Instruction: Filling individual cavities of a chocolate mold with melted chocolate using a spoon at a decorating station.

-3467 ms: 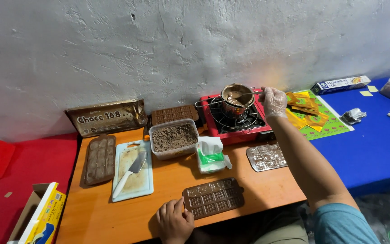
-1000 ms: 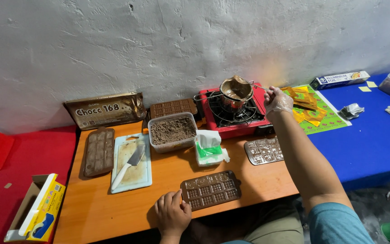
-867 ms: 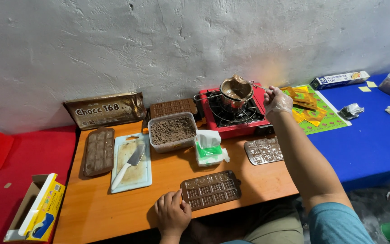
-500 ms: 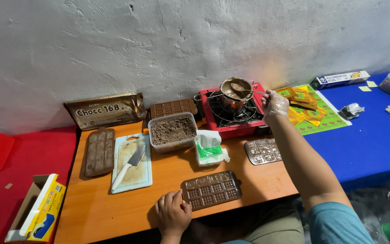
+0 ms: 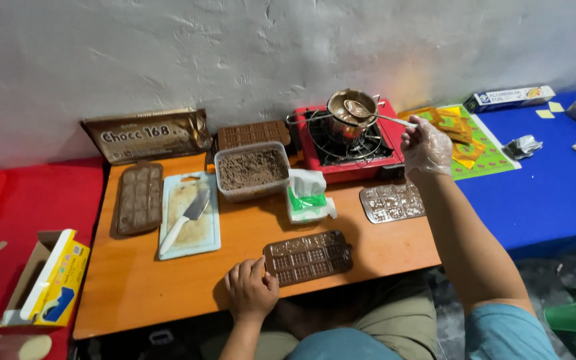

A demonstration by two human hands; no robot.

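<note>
The right hand [image 5: 425,148], covered by a thin clear glove, is closed around the handle of a metal spoon [image 5: 363,112] whose bowl reaches over a small metal pot [image 5: 343,115] with brown melted chocolate in it. The pot sits on the grate of a red portable stove [image 5: 349,140] at the back of the orange counter [image 5: 168,280], close to the white wall. The left hand [image 5: 251,289] is bare and lies flat at the front edge of the counter, fingers loosely spread, touching the left end of a brown chocolate mould [image 5: 309,257] without gripping it. Just right of the stove's front lies a clear empty mould tray [image 5: 393,202]. Between the stove and the brown mould stands a white and green tissue pack [image 5: 307,196]. Left of that is a clear tub of chopped chocolate [image 5: 251,172], then a white cutting board [image 5: 190,215] with a knife [image 5: 188,215] lying on it, then another brown filled mould [image 5: 139,198]. A large brown chocolate packet [image 5: 147,135] leans against the wall. A yellow cardboard box [image 5: 47,277] sits on the red surface at the left.
</note>
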